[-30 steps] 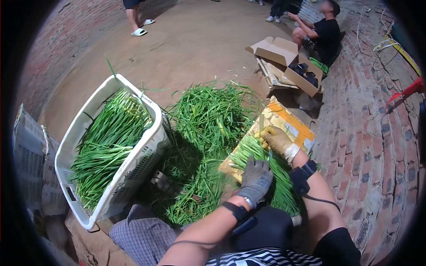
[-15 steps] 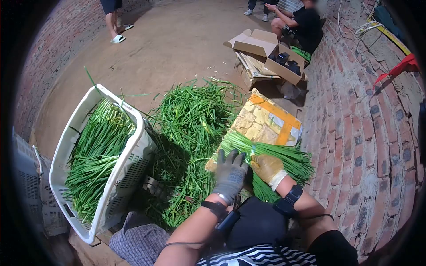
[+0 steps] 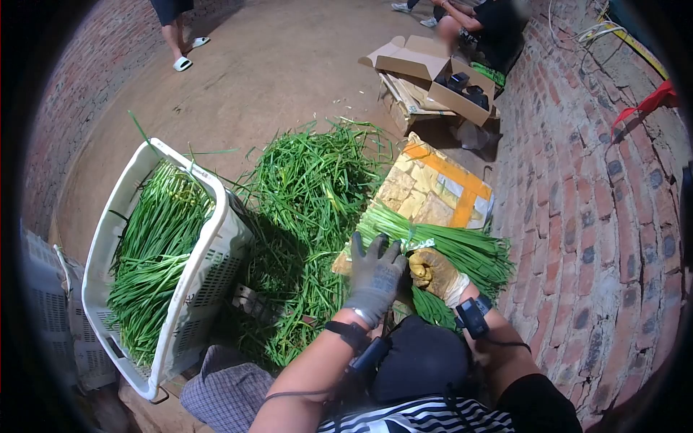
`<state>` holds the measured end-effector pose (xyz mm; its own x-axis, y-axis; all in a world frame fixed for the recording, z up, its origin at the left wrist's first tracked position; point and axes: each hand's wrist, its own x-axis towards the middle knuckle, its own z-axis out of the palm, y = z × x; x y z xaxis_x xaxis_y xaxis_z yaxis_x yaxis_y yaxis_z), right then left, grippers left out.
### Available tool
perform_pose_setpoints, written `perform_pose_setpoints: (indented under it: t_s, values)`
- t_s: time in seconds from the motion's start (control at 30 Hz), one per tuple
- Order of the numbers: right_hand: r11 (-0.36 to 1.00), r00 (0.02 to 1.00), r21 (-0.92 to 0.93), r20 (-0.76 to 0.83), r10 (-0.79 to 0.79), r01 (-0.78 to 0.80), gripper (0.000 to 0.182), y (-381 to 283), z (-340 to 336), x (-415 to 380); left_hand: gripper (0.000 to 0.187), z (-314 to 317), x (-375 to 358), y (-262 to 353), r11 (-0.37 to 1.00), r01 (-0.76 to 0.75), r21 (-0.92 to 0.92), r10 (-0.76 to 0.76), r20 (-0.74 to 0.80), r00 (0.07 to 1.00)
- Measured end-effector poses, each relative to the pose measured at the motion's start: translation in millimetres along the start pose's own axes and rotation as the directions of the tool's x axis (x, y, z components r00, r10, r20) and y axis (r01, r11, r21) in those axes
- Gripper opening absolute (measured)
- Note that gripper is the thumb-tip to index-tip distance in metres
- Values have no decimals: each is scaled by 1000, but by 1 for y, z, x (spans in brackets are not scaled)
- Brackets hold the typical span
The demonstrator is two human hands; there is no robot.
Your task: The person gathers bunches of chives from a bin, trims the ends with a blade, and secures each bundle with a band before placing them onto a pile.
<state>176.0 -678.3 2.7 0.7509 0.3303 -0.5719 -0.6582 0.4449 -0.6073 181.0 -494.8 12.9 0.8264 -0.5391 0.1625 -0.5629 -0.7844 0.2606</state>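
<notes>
A bundle of garlic chives [image 3: 458, 249] lies across a taped box [image 3: 411, 198], pale stem ends to the left and green leaves to the right. A whitish printed band [image 3: 419, 245] shows around its middle. My left hand [image 3: 375, 278], in a grey glove, rests its spread fingertips against the near side of the stems. Just below the band is my right hand [image 3: 433, 274], in a yellowed glove, with its fingers curled in. What it holds, if anything, is hidden. More green leaves [image 3: 433, 309] hang below the right hand.
At left stands a white plastic crate [image 3: 206, 242] full of chives [image 3: 159, 245]. A heap of loose leaves [image 3: 317, 180] covers the floor between crate and box. Beyond are an open carton [image 3: 465, 94] and a seated person [image 3: 494, 29]. A brick wall [image 3: 570, 245] runs along the right.
My right hand has turned and drawn back slightly from the bundle, its fingers now curled and the printed band more exposed. My left hand stays at the stems. The view has shifted slightly.
</notes>
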Motion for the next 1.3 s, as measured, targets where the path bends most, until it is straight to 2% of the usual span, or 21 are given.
perform_pose_setpoints:
  t_s: [0.07,0.13,0.17,0.2,0.3,0.33,0.43,0.47,0.53,0.6,0.7,0.73,0.77,0.83,0.93,1.03,1.07,1.17,1.23,1.27,1.3]
  values:
    - [941,997,-330,22,-69,72,14,-1,-8,5,27,-2,2,0,1000,3,-1,-3,49,999]
    - [712,975,-693,-62,-214,112,16,-11,20,-6,28,1,1,-1,1000,13,-16,-12,67,998]
    - [549,953,-830,-81,-293,98,18,-17,33,-13,28,0,0,-1,1000,7,-16,-5,76,997]
    - [176,922,-984,-46,-383,25,25,-27,32,-17,28,-1,0,-1,1000,-2,-16,3,80,997]
    - [-114,798,-993,40,-602,-36,25,-46,37,-27,29,-1,0,-1,1000,-13,-1,13,83,996]
    - [-84,703,-994,111,-703,73,22,-46,35,-29,30,0,1,-2,1000,-12,6,11,82,997]
    - [-146,694,-945,315,-647,292,20,-35,34,-24,29,2,2,-2,1000,13,-13,-12,84,996]
    - [-164,714,-926,367,-597,339,21,-27,29,-16,28,4,2,-1,1000,0,-19,1,33,999]
    - [-300,717,-925,370,-590,231,23,-29,33,-15,25,9,0,-4,999,-26,-20,24,-78,997]
    - [-452,731,-888,365,-577,86,24,-26,35,-11,28,13,-1,-4,999,-20,-30,18,-86,996]
    - [-470,833,-880,204,-514,-75,21,-24,29,-1,34,14,-1,-7,997,-72,5,72,-84,994]
    - [-466,783,-884,268,-562,-31,20,-24,21,7,31,17,-1,-9,996,-89,-13,86,-143,986]
    - [-461,738,-887,321,-594,15,19,-21,13,11,28,13,0,-7,997,-74,-35,70,-110,991]
    - [-366,787,-926,294,-542,94,21,-26,13,12,25,17,-1,-7,997,-71,-38,65,-138,988]
    - [-366,764,-927,294,-574,82,25,-25,18,12,24,20,0,-7,997,-68,-34,63,-140,988]
    - [-316,802,-939,292,-522,136,26,-25,22,2,23,21,-1,-7,998,-61,17,63,-158,985]
    - [-360,791,-919,339,-509,162,25,-21,15,1,22,23,-1,-7,998,-61,16,62,-156,986]
    - [-226,667,-950,313,-676,216,23,-11,-4,3,21,12,1,-2,999,-40,-20,37,-138,990]
    - [30,666,-971,139,-733,236,23,-8,-3,-2,21,18,4,-4,999,-48,-17,44,-166,985]
    - [-129,620,-971,230,-751,203,21,-10,-4,-5,19,19,4,-5,998,-55,-16,52,-157,986]
    - [-174,616,-956,285,-734,236,22,-18,3,-10,19,17,4,-6,998,-63,-12,60,-151,987]
